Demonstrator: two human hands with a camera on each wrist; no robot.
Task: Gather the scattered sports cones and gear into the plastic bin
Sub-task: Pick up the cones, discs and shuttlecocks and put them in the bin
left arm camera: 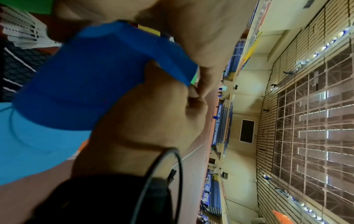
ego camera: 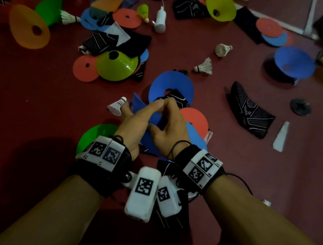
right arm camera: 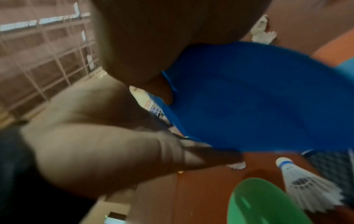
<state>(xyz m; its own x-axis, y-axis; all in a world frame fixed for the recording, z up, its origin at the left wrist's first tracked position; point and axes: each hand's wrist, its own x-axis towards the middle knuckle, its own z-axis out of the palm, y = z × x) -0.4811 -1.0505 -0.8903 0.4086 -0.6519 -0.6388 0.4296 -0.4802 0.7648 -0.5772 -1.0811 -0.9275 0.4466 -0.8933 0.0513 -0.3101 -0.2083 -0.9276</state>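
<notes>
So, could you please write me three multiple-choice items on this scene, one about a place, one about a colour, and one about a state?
1. Where does the white shuttlecock nearest the hands lie?
A. Beside the left hand's fingers
B. Inside a bin
C. On the right forearm

2. What colour is the flat cone held between both hands?
A. Orange
B. Blue
C. Yellow

3. How are the two hands engaged?
A. Both hang idle
B. Only the right hand holds something
C. Both grip the same cone

Answers:
1 A, the head view shows it on the floor by the left hand.
2 B, both wrist views show blue plastic in the grip.
3 C, the left hand and right hand close on it together.
</notes>
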